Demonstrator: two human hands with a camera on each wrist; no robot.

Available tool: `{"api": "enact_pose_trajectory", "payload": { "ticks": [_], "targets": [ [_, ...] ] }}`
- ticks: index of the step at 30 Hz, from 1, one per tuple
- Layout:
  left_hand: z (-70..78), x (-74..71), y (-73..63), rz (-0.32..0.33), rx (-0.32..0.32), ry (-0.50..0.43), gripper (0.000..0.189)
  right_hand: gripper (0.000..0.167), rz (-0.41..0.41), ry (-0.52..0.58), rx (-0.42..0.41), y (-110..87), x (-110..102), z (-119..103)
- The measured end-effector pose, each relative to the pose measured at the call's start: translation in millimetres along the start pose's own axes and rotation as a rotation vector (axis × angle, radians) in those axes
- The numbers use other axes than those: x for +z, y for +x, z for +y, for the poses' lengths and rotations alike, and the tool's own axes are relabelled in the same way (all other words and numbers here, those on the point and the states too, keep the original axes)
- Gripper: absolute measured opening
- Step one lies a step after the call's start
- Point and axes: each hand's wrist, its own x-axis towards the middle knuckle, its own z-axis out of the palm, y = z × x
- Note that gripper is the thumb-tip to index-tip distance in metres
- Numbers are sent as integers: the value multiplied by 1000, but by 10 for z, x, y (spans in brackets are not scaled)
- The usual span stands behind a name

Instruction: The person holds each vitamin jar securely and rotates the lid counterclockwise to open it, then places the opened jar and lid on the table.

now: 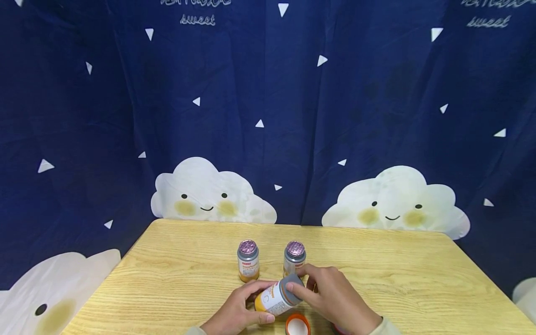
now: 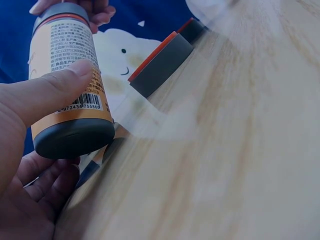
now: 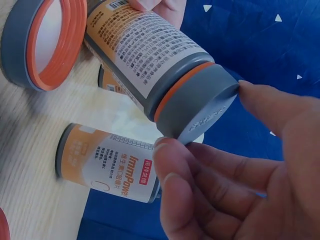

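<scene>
Tilted above the table, a supplement bottle (image 1: pixel 273 300) with a white and orange label is gripped by my left hand (image 1: pixel 239 311). In the left wrist view its dark base (image 2: pixel 75 137) faces the camera and the thumb lies across the label. My right hand (image 1: pixel 335 295) pinches the grey screw cap (image 3: pixel 197 102) at the bottle's upper end between thumb and fingers. A thin orange ring shows between cap and bottle. Just beyond the hands stand two similar uncapped bottles, a left one (image 1: pixel 249 263) and a right one (image 1: pixel 294 256), both with shiny pinkish seals on top.
A loose grey cap with an orange inside (image 1: pixel 298 324) lies open side up on the table (image 1: pixel 188 260), below the held bottle. Another cap (image 1: pixel 340 329) is mostly hidden under my right hand. Behind the table hangs a dark blue curtain (image 1: pixel 293 93) with clouds.
</scene>
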Motion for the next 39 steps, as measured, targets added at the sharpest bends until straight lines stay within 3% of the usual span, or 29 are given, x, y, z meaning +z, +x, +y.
{"api": "enact_pose_trajectory", "payload": {
  "ticks": [25, 33, 39],
  "targets": [
    [-10, 1, -5, 7, 0, -8, 53, 29, -102, 108, -37, 14, -61, 16],
    [-21, -2, -14, 5, 2, -5, 53, 39, -103, 66, -9, 15, -63, 4],
    [-20, -1, -3, 1, 2, 4, 53, 44, -32, -29, 45, 7, -35, 2]
  ]
}}
